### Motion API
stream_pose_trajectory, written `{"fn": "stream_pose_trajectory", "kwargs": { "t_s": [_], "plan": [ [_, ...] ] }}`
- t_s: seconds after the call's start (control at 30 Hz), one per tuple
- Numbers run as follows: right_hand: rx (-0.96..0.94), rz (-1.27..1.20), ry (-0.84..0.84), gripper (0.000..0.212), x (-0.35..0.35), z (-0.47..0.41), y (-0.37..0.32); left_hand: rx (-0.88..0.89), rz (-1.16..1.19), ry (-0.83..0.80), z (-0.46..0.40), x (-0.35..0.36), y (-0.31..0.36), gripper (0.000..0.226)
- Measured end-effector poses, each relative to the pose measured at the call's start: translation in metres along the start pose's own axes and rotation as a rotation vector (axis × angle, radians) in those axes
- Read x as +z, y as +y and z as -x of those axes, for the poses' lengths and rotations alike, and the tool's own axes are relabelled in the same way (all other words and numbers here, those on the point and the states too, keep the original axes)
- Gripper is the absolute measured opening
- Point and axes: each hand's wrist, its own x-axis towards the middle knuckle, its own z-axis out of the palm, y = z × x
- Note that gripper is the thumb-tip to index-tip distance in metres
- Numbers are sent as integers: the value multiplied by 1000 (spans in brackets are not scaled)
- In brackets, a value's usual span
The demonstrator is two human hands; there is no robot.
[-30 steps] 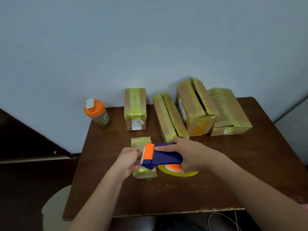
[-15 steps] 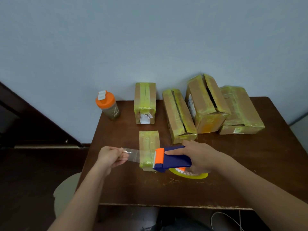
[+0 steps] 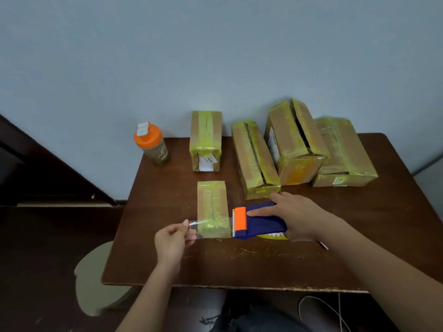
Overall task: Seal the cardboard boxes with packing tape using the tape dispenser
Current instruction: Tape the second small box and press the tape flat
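- The right hand (image 3: 296, 215) grips the blue-and-orange tape dispenser (image 3: 259, 220), fingers curled round its body, just right of the small box (image 3: 212, 208) at the front of the brown table (image 3: 239, 262).
- The left hand (image 3: 171, 240) pinches the free end of the clear tape strip (image 3: 206, 225), stretched across the small box's near end.
- Progress, as I judge it: the strip is drawn out but not yet pressed down or cut.
- Behind the small box, the labelled box (image 3: 205, 140) looks sealed.
- Right of that, the long box (image 3: 254, 159) and the tall box (image 3: 293, 140) show open seams; contents hidden.
- The flat box (image 3: 342, 152), far right, looks taped.
- An orange-lidded shaker bottle (image 3: 151, 143) stands left of the labelled box.
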Motion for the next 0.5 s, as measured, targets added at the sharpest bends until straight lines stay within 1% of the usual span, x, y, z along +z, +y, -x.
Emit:
{"fn": "stream_pose_trajectory", "kwargs": {
  "t_s": [0.1, 0.5],
  "plan": [
    [2, -2, -10, 85, 1, 2, 1, 47, -22, 30, 0, 4, -3, 16],
    [8, -7, -24, 85, 4, 2, 1, 81, -72, 82, -7, 12, -11, 15]
  ]
}}
